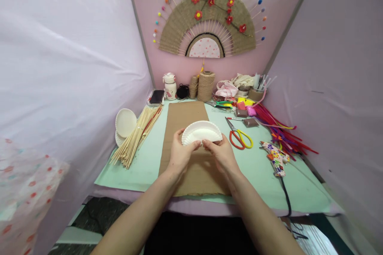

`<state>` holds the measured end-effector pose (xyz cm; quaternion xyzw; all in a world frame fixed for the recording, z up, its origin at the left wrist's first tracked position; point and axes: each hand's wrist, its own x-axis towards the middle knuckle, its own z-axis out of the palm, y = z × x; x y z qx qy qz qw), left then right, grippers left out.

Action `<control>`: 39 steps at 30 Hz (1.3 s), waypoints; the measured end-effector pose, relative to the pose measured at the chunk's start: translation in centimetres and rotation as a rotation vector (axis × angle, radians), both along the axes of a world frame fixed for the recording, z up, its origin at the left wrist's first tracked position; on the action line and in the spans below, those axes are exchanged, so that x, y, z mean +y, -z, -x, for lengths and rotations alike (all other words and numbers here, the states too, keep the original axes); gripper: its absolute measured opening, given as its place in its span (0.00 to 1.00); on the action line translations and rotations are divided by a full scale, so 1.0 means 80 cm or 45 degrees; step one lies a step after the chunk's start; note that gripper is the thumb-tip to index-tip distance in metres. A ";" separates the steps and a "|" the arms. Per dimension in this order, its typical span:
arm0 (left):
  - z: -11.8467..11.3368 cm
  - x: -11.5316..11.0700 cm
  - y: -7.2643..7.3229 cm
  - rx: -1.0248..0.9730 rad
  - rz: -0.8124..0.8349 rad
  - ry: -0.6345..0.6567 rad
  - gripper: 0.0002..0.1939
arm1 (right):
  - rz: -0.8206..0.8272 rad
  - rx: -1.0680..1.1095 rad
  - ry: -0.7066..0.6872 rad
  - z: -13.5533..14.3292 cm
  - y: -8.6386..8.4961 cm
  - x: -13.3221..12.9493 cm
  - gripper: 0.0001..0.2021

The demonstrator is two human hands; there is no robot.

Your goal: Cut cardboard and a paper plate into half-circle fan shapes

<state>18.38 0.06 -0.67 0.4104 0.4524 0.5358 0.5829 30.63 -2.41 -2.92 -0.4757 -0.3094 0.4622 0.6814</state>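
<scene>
Folded paper plate (201,130) held over the brown sheet (185,115) at centre of the counter (143,167). Left hand (181,152) gripping its lower left edge, right hand (220,152) gripping its lower right edge, both closed on it. Bundle of wooden skewers (136,135) and stacked plates (125,122) lying left; scissors (239,135) and glue gun (277,157) lying right.

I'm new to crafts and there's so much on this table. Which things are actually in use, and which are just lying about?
In use:
- folded paper plate, held by left hand and right hand
- brown sheet beneath them

Lying about:
- scissors
- wooden sticks
- spare paper plates
- twine spools
- pipe cleaners
- patterned glue gun
</scene>
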 end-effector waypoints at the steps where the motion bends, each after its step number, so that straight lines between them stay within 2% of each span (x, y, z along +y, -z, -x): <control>1: -0.001 0.000 0.001 0.002 -0.009 -0.005 0.35 | -0.006 0.020 -0.011 0.001 0.001 0.000 0.22; 4: -0.001 0.001 0.002 -0.010 0.012 -0.009 0.35 | -0.031 0.043 -0.013 0.004 0.001 0.000 0.21; 8: 0.001 0.005 0.007 -0.041 0.081 0.164 0.29 | -0.037 0.034 0.016 0.003 -0.002 -0.001 0.21; 10: 0.002 0.006 0.009 -0.031 0.067 0.198 0.27 | -0.026 0.036 0.026 0.003 -0.002 -0.001 0.21; 14: 0.002 0.004 0.012 0.032 0.024 0.124 0.26 | -0.011 0.033 0.040 0.002 -0.002 -0.002 0.19; 21: 0.001 0.002 0.005 0.142 0.014 0.054 0.22 | 0.004 0.035 0.045 0.003 -0.004 -0.005 0.18; 34: 0.003 -0.001 -0.005 0.207 0.014 0.073 0.17 | -0.019 0.098 0.007 0.003 0.006 -0.004 0.18; 36: 0.005 -0.001 -0.005 0.147 0.046 0.111 0.16 | -0.026 0.086 0.043 0.003 0.008 -0.004 0.18; 39: 0.009 0.000 -0.005 0.011 0.114 0.253 0.15 | -0.029 0.056 0.104 -0.001 0.009 -0.004 0.18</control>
